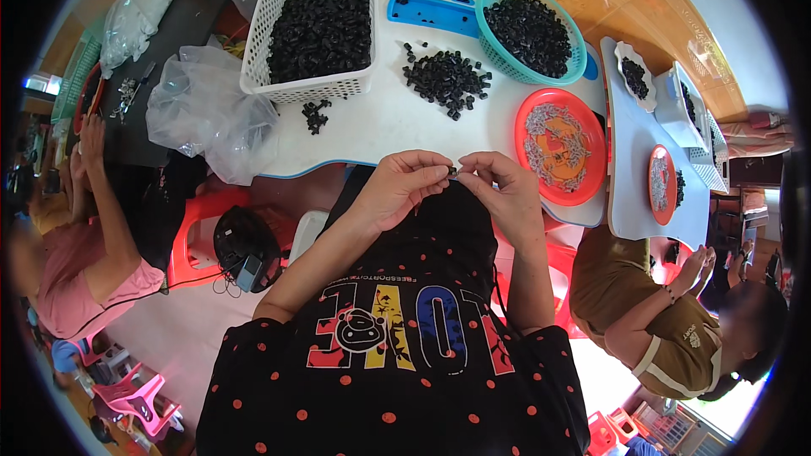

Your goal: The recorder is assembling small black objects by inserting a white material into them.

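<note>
Just beyond my lap, at the near edge of the white table [312, 139], my two hands meet. My left hand [397, 190] is closed in a pinch, with a small black plastic piece [452, 171] at the tips of its thumb and forefinger. My right hand [509, 194] is pinched closed right beside that piece; whatever lies between its fingertips is too small to make out. Ahead of the hands lies a loose pile of small black pieces [446, 80]. A red plate [525, 171] with many small silvery parts stands to the right of my right hand.
A white basket [251, 67] of black parts stands back left, a few pieces [316, 116] beside it. Behind the pile are a blue tray [427, 13] and a green basket [488, 38]. Clear plastic bags [207, 110] lie left. Co-workers sit on both sides.
</note>
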{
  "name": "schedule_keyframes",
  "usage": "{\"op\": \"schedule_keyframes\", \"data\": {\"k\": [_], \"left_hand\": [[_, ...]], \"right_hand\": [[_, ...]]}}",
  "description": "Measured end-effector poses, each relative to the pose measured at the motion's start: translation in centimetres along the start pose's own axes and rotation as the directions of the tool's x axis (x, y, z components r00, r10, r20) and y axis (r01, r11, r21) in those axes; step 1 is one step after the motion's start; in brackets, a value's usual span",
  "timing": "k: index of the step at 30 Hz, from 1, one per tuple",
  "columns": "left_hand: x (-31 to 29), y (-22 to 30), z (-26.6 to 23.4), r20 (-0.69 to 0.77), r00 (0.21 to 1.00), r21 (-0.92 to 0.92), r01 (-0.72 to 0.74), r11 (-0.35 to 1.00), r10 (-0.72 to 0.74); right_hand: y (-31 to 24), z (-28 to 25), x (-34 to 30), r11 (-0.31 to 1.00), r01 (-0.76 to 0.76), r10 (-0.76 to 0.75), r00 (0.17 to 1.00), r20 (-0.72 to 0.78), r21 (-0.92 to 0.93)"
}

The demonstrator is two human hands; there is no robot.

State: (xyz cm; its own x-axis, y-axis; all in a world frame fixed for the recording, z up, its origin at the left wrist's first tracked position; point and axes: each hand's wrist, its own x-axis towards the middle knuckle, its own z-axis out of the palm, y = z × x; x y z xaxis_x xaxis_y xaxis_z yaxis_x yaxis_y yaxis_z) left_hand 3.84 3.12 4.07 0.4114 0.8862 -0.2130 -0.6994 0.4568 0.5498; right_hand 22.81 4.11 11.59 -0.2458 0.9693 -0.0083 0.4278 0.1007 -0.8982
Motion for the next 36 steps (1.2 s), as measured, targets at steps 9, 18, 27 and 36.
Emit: {"op": "schedule_keyframes", "data": {"k": [9,18,27,36], "left_hand": [[-0.2,-0.2,-0.8,-0.043,0.999,0.023,0.026,0.999,-0.026],[0.1,-0.3,-1.3,-0.080,0.997,0.285,0.020,0.958,0.004],[0.2,-0.4,-2.8,0.043,0.990,-0.069,0.134,0.989,-0.131],[0.7,-0.6,-3.9,0.049,0.981,-0.320,0.193,0.928,-0.187]], "right_hand": [[0.4,0.8,-0.1,0.997,-0.071,0.072,0.997,-0.021,0.028],[0.2,0.9,0.2,0.998,-0.038,0.039,0.998,0.042,-0.044],[3.6,1.9,1.7,0.960,-0.179,0.118,0.956,0.269,0.215],[9.3,1.5,9.2,0.862,0.131,-0.278,0.930,-0.240,-0.490]]}}
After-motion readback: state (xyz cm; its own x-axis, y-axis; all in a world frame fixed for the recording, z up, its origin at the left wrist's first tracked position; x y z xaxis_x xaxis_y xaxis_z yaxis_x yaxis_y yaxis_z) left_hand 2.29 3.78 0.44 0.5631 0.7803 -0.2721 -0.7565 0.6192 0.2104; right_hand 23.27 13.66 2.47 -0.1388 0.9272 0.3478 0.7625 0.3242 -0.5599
